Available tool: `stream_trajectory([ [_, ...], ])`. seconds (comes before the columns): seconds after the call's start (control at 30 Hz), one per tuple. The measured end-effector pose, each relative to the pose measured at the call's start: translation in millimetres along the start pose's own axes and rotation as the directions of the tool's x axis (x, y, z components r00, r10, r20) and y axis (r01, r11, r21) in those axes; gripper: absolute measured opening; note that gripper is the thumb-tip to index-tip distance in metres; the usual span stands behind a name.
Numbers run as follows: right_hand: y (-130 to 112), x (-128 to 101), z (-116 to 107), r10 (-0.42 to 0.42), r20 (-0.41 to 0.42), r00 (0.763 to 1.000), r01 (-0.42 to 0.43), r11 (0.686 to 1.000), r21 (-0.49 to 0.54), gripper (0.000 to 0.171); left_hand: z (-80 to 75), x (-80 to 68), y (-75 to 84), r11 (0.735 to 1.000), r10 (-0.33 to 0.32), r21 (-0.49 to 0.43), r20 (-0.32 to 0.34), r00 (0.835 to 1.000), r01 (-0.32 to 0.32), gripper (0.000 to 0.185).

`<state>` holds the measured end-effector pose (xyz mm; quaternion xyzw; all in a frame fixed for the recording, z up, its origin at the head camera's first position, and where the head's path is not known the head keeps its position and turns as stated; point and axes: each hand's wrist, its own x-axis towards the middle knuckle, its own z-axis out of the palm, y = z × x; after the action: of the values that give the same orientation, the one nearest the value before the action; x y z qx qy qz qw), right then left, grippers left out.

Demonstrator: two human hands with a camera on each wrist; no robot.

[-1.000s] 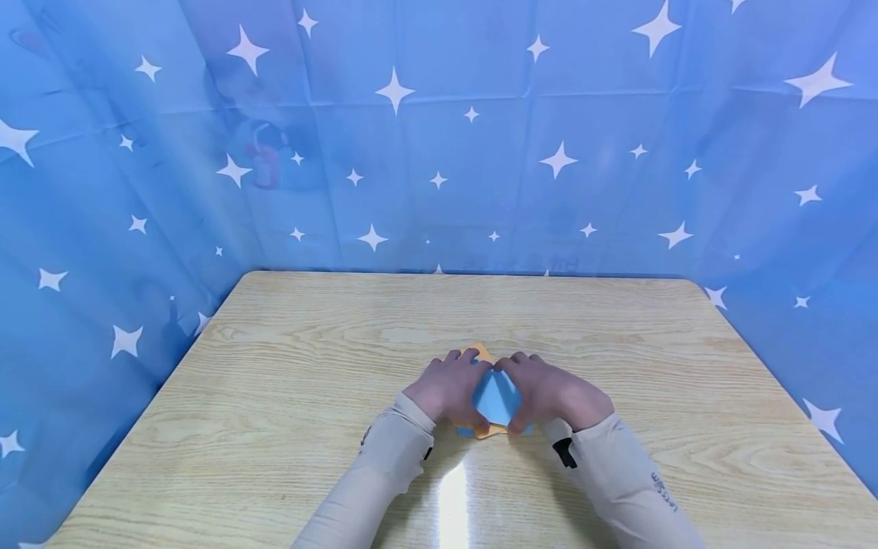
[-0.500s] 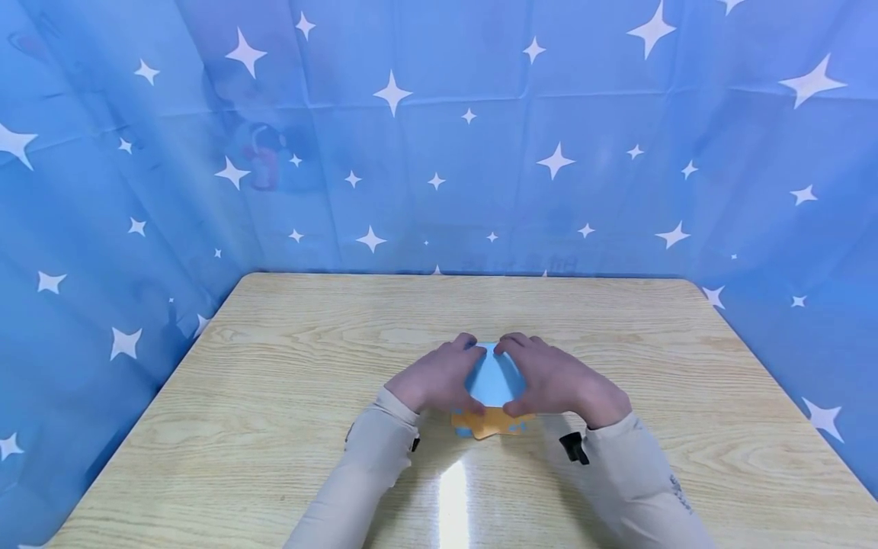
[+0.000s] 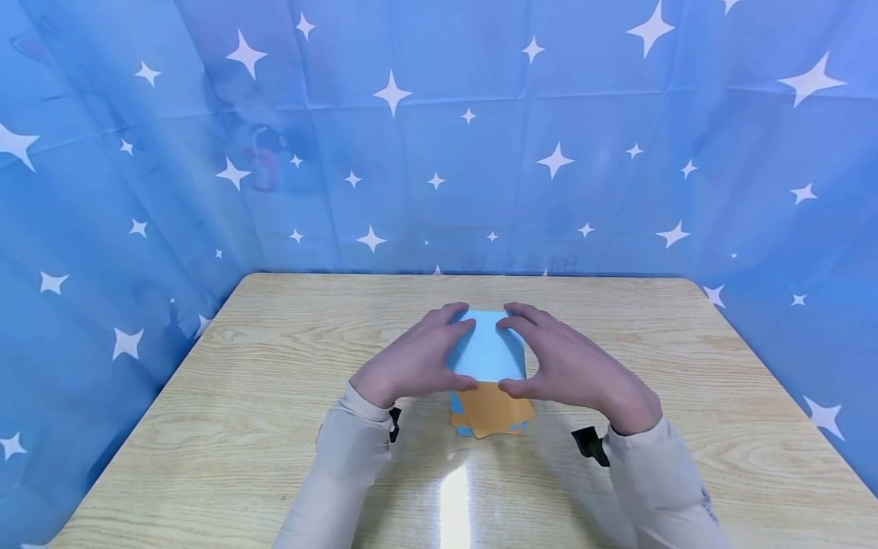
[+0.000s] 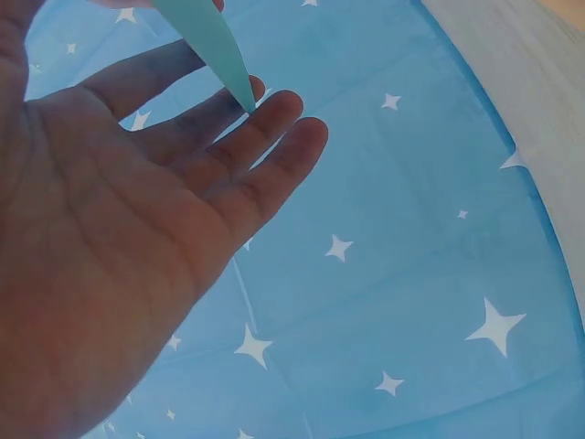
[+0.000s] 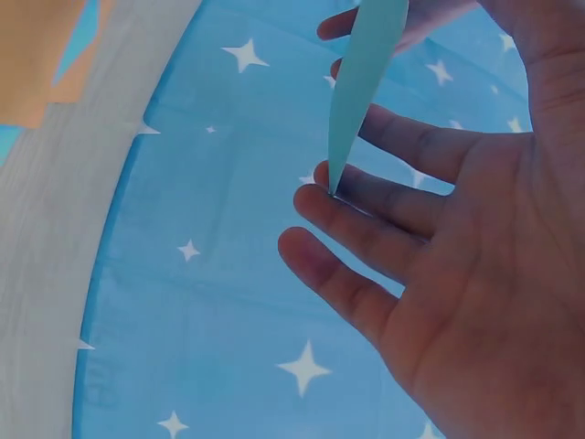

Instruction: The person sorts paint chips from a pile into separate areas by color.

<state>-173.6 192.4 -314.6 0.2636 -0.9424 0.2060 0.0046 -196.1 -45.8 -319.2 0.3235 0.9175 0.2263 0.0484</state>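
Observation:
A light-blue square sheet of paper [image 3: 488, 352] is raised between both hands, over a small pile of paper. My left hand [image 3: 420, 357] holds its left side, thumb at the near edge and fingers at the far one. Opposite, my right hand [image 3: 572, 360] grips the right side the same way. Each wrist view shows the sheet nearly edge-on, with fingertips at its corner. Beneath lies an orange sheet [image 3: 495, 412], on top of other orange and blue sheets that stick out askew. The held sheet covers the far part of this pile.
The pile lies on a light wood-grain table [image 3: 309, 351] with rounded far corners. A blue curtain [image 3: 439, 137] with white stars hangs behind the table and along its sides. Light glares off the tabletop [image 3: 454, 503] near the front.
Both hands have lifted the blue sheet up and away from the pile, moving slightly apart. More of the orange sheet underneath now shows.

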Motion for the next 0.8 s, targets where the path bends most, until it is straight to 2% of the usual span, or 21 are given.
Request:
stream_trajectory([
  [0.33, 1.8, 0.3, 0.3, -0.024, -0.023, 0.999, 0.023, 1.0, -0.019, 0.069, -2.9, -0.9, 1.3, 1.0, 0.008, 0.007, -0.002, 1.0, -0.008, 0.081],
  [0.8, -9.1, 14.2, 9.0, -0.089, -0.051, 0.995, 0.087, 0.995, -0.045, 0.069, -11.8, -10.1, -7.0, 0.999, -0.027, 0.025, -0.032, 0.999, 0.028, 0.078],
])
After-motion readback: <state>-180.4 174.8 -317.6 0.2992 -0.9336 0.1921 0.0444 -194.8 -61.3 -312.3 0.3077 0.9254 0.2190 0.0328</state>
